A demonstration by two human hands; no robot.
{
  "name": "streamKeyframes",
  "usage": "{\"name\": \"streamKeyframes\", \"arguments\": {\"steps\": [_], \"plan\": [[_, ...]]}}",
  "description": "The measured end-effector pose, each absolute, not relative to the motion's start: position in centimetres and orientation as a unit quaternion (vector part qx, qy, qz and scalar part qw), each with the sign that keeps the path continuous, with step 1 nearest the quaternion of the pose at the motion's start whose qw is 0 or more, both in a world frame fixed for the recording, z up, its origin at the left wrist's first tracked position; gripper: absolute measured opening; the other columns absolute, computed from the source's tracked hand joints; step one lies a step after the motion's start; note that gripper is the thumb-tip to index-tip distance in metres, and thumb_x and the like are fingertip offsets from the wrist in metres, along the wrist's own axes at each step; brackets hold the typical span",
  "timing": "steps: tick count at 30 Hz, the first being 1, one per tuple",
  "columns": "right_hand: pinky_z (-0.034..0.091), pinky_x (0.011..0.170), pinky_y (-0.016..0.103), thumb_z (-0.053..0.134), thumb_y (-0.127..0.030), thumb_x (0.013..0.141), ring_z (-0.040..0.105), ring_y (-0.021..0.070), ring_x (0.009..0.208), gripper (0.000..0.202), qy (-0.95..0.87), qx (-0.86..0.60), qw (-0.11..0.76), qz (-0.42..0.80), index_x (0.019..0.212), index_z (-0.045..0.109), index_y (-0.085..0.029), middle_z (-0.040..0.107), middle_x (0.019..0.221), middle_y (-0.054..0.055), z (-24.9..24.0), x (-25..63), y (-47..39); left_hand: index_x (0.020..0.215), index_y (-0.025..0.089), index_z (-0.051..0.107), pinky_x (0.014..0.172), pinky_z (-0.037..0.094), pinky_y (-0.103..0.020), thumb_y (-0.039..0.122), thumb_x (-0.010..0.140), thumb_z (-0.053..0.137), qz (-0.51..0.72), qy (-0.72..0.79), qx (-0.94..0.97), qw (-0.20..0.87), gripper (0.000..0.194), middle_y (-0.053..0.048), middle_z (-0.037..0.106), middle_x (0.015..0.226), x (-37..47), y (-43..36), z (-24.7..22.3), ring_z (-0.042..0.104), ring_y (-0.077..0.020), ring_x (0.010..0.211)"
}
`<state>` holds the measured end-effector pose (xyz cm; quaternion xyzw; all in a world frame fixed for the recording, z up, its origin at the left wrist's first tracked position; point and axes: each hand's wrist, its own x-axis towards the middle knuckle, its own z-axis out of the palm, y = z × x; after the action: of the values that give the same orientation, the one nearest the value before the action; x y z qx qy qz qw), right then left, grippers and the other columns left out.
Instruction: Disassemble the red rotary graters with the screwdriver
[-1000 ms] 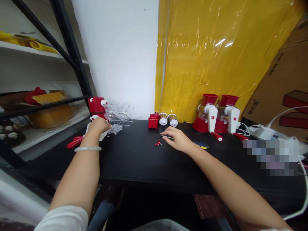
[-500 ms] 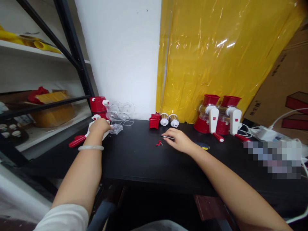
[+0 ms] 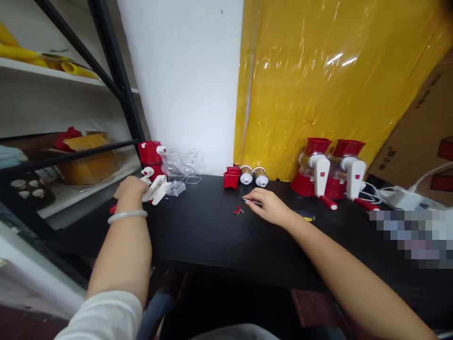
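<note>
At the left of the table my left hand (image 3: pixel 130 189) lies over the red grip of a crank handle (image 3: pixel 113 208). Its fingers are mostly hidden behind the back of the hand, so I cannot tell if they grip it. White crank arms (image 3: pixel 155 190) lie just right of that hand. My right hand (image 3: pixel 267 204) pinches a thin metal rod (image 3: pixel 255 202) above the black tabletop. Small red pieces (image 3: pixel 238 210) and what look like screws (image 3: pixel 242 211) lie left of its fingertips. Behind are a red feed part (image 3: pixel 231 177) and two grater drums (image 3: pixel 246 175) with white ends.
Two red-and-white rotary graters (image 3: pixel 314 165) stand at the right. Clear plastic parts (image 3: pixel 182 163) and red housings (image 3: pixel 150 153) are at the back left. A dark tool with yellow (image 3: pixel 307 216) lies beside my right forearm. White cables and a plug (image 3: pixel 406 198) sit far right.
My left hand has moved left, off the white crank arms and clear part, to the red grip. My right hand keeps its pinch on the rod. The view has shifted slightly.
</note>
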<state>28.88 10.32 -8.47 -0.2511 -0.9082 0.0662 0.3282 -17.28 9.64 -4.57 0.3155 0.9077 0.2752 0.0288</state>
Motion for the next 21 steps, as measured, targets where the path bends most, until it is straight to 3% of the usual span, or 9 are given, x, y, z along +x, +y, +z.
{"name": "streamKeyframes", "arguments": {"steps": [6,21], "plan": [[0.051,0.077,0.028,0.054,-0.023,0.091,0.065,0.0153,0.082,0.021,-0.909,-0.249,0.324,0.083,0.105,0.069,-0.019,0.068,0.093,0.006,-8.4,28.8,10.2,0.118,0.002,0.058,0.087,0.049,-0.054,0.018,0.059,0.073,0.219,0.937,0.267,0.057,0.062,-0.033,0.054,0.129,-17.4,9.6,-5.0,0.053,-0.0444,0.12],[0.052,0.078,0.03,0.054,-0.024,0.091,0.066,0.0168,0.084,0.021,-0.908,-0.265,0.311,0.089,0.103,0.07,-0.018,0.072,0.096,0.006,-8.2,28.7,10.0,0.124,0.006,0.056,0.087,0.048,-0.05,0.027,0.065,0.063,0.201,0.92,0.337,0.015,0.062,-0.03,0.052,0.133,-16.2,10.0,-4.6,0.052,-0.0403,0.123]]}}
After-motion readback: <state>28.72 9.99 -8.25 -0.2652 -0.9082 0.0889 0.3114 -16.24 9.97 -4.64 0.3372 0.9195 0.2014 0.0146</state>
